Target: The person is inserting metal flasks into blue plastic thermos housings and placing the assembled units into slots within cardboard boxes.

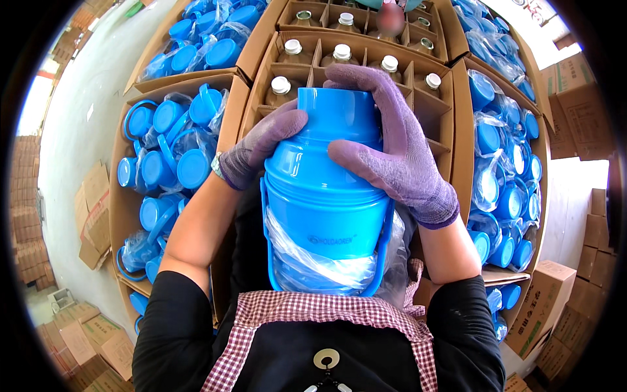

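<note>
Upright in front of my body is a blue plastic thermos flask (323,212), with a stepped top and a handle hanging down around its lower part. Clear plastic film is bunched about its base. My left hand (271,140), in a purple work glove, grips the flask's shoulder from the left, its outer fingers partly hidden. My right hand (398,144), gloved the same way, curls around the top right, its thumb lying across the shoulder. Just beyond the flask stands a divided carton (356,46) holding several glass bottles (341,54) with white caps.
Open cartons of blue thermos flasks in plastic film flank me at left (168,117) and right (499,176). A flattened carton (95,209) lies on the floor at left. Stacked brown boxes (581,104) stand at right. Part of another person's hand (390,18) shows at the top edge.
</note>
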